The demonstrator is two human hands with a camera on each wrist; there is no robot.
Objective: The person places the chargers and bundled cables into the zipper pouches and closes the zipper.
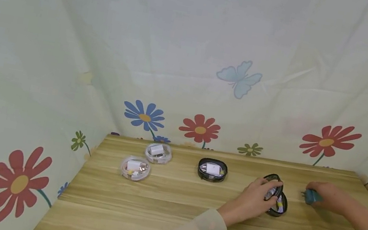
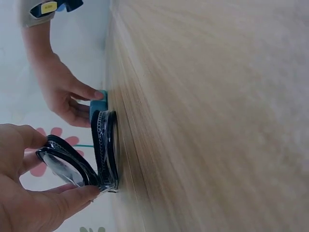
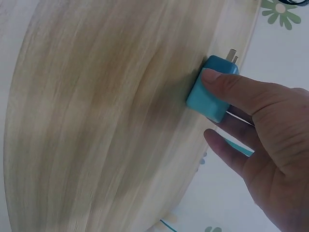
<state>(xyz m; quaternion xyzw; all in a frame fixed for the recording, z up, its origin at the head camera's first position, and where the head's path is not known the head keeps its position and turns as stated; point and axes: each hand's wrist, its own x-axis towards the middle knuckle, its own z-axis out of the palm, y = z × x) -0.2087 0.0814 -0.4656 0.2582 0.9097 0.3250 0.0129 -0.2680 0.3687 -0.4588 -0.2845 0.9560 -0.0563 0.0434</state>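
Note:
My left hand [image 1: 253, 199] holds up the lid of a small black-rimmed clear zip case [image 1: 276, 210]; its base sits on the table with a cable partly seen inside. In the left wrist view the case [image 2: 105, 150] stands open, thumb and fingers on the lid [image 2: 65, 162]. My right hand [image 1: 333, 199] pinches a teal plug adapter [image 1: 312, 197] to the right of the case. Two metal prongs stick out of the adapter [image 3: 212, 89] in the right wrist view, where the thumb lies across its face.
A closed black-rimmed case [image 1: 212, 170] with a white charger stands mid-table. Two clear cases, one at the back [image 1: 158, 153] and one nearer [image 1: 135, 168], hold white chargers at the left. Behind the wooden table [image 1: 152, 212] hangs a flowered cloth [image 1: 181, 48].

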